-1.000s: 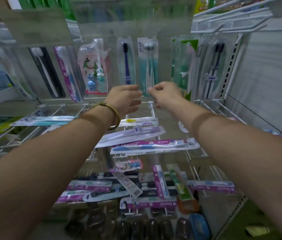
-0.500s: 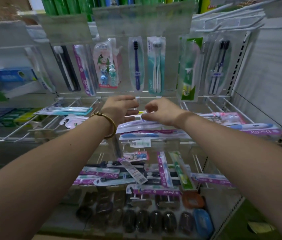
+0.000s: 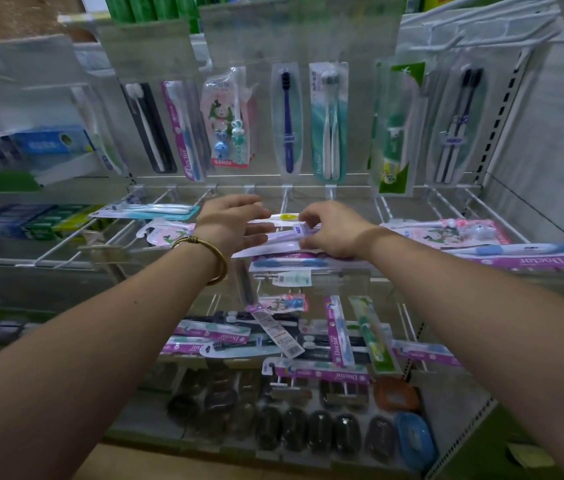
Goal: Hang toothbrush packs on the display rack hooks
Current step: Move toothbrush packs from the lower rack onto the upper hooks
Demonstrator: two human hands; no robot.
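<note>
L hand flat, fingers apart, on pale purple toothbrush pack; R hand pinches it. Purple Doctor pack underneath, wire hooks at rack's right edge.

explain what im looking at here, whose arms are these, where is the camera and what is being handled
There is no machine here: a person wears a wide-angle camera on the head, so you look forward and down along their two bare arms at a shop display rack. The left hand, with a gold wire bangle on its wrist, and the right hand both touch a flat pale purple toothbrush pack lying on the white wire hooks of the middle row. How firmly either hand grips it is unclear. Above, packs such as the dark blue toothbrush pack hang upright. Below, more packs lie loose in a pile.
</note>
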